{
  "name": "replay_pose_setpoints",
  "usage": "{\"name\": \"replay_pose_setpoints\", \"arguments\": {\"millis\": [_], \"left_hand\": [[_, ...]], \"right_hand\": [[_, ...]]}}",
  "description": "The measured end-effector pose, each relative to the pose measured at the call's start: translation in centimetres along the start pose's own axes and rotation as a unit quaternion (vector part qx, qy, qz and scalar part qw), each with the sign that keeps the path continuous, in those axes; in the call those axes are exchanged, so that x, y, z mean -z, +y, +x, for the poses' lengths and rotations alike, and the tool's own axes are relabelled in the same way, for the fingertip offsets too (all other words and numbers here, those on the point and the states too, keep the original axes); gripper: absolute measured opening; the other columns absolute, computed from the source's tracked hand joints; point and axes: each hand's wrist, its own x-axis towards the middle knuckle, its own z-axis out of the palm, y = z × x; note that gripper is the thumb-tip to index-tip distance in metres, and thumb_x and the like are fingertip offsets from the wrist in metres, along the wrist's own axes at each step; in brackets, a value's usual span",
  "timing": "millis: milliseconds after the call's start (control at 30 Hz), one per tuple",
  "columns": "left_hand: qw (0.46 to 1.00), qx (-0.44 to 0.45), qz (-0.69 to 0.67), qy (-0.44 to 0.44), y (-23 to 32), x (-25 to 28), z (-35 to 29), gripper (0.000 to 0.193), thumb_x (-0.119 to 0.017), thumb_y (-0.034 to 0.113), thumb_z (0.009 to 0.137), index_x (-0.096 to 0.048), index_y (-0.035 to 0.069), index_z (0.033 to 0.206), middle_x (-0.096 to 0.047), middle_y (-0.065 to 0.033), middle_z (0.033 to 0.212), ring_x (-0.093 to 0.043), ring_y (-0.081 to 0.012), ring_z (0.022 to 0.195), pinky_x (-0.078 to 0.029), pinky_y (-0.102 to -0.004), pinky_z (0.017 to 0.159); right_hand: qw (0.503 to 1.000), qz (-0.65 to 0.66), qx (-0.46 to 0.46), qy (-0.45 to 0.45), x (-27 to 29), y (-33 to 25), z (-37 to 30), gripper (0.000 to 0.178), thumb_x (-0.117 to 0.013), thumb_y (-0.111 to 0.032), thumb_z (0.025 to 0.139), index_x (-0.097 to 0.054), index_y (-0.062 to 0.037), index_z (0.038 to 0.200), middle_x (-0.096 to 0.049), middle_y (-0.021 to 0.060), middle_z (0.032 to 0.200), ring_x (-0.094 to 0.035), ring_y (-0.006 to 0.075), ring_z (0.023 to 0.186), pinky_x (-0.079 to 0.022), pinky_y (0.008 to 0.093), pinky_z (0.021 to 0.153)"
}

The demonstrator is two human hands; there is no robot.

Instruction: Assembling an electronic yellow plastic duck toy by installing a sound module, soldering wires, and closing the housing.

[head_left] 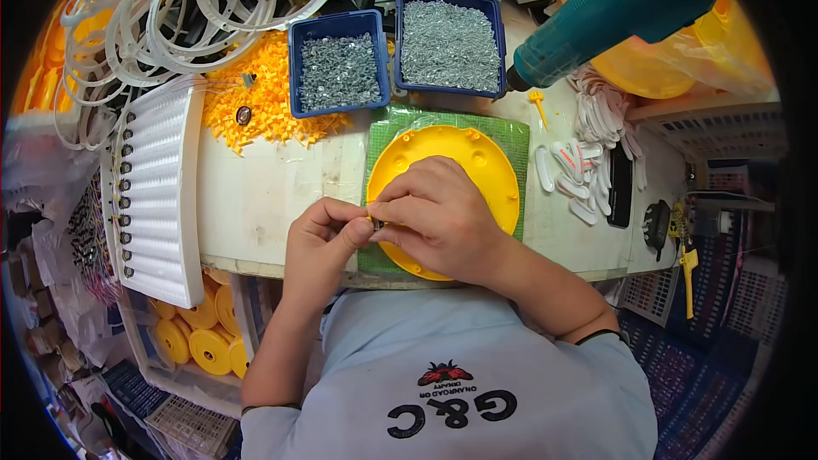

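Observation:
A yellow round plastic cover [486, 179] with small posts along its rim lies on a green mat [392, 126] in front of me. Over its left edge, my left hand [324, 234] and my right hand [443, 213] meet fingertip to fingertip. Between them they pinch a small dark part [377, 223] with a bit of yellow at it; the fingers hide most of it, so its kind does not show. The heel of my right hand is above the cover.
Two blue bins of screws [341, 72] [450, 43] stand behind the mat. Yellow clips [243, 89] are heaped left of them. A white foam tray [158, 196] stands at left. A teal power screwdriver [596, 25] hangs at upper right. White strips [579, 175] lie at right.

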Motion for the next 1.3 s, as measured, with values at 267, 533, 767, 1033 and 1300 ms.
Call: {"name": "replay_pose_setpoints", "arguments": {"millis": [267, 533, 767, 1033, 1300], "left_hand": [[0.869, -0.290, 0.399, 0.043, 1.6, -1.2, 0.1, 0.025, -0.076, 0.002, 0.091, -0.071, 0.004, 0.115, -0.072, -0.0105, 0.106, -0.069, -0.0224, 0.093, -0.052, -0.0323, 0.089], [0.860, -0.251, 0.442, 0.044, 1.2, -1.1, -0.6, 0.032, -0.073, 0.000, 0.092, -0.067, 0.002, 0.124, -0.074, -0.0096, 0.099, -0.071, -0.0220, 0.087, -0.055, -0.0329, 0.083], [0.993, -0.057, 0.099, 0.040, -0.1, -1.4, -0.6, 0.027, -0.068, 0.004, 0.100, -0.064, -0.001, 0.126, -0.073, -0.0063, 0.101, -0.068, -0.0096, 0.092, -0.053, -0.0247, 0.079], [0.971, -0.103, 0.196, 0.094, -0.4, -1.1, 0.8, 0.019, -0.066, 0.007, 0.101, -0.068, -0.002, 0.117, -0.069, -0.0052, 0.100, -0.061, -0.0082, 0.083, -0.051, -0.0237, 0.075], [0.954, -0.131, 0.260, 0.076, -0.7, -0.6, 1.1, 0.011, -0.067, 0.010, 0.101, -0.067, -0.001, 0.102, -0.064, -0.0007, 0.088, -0.051, -0.0027, 0.071, -0.042, -0.0204, 0.064]], "right_hand": [[1.000, -0.011, -0.017, -0.020, 0.6, 0.5, -0.1, 0.040, -0.087, -0.023, 0.077, -0.076, -0.0092, 0.113, -0.071, 0.0046, 0.095, -0.066, 0.0257, 0.087, -0.049, 0.0423, 0.090], [0.999, 0.004, -0.015, -0.040, 1.5, 0.1, 0.7, 0.043, -0.084, -0.028, 0.081, -0.072, -0.0096, 0.117, -0.070, 0.0063, 0.101, -0.065, 0.0276, 0.096, -0.049, 0.0449, 0.096], [0.998, -0.036, 0.007, -0.054, 0.5, 0.0, 0.2, 0.032, -0.084, -0.020, 0.077, -0.071, -0.0077, 0.103, -0.068, 0.0079, 0.110, -0.064, 0.0318, 0.105, -0.049, 0.0451, 0.095], [0.994, -0.089, -0.038, -0.059, -0.2, 0.0, 0.4, 0.028, -0.082, -0.018, 0.077, -0.070, -0.0067, 0.101, -0.068, 0.0084, 0.108, -0.064, 0.0310, 0.106, -0.049, 0.0445, 0.095], [0.996, -0.070, -0.033, -0.043, -0.1, 0.1, 0.2, 0.030, -0.082, -0.017, 0.077, -0.070, -0.0069, 0.103, -0.069, 0.0077, 0.108, -0.063, 0.0310, 0.107, -0.048, 0.0452, 0.096]]}}
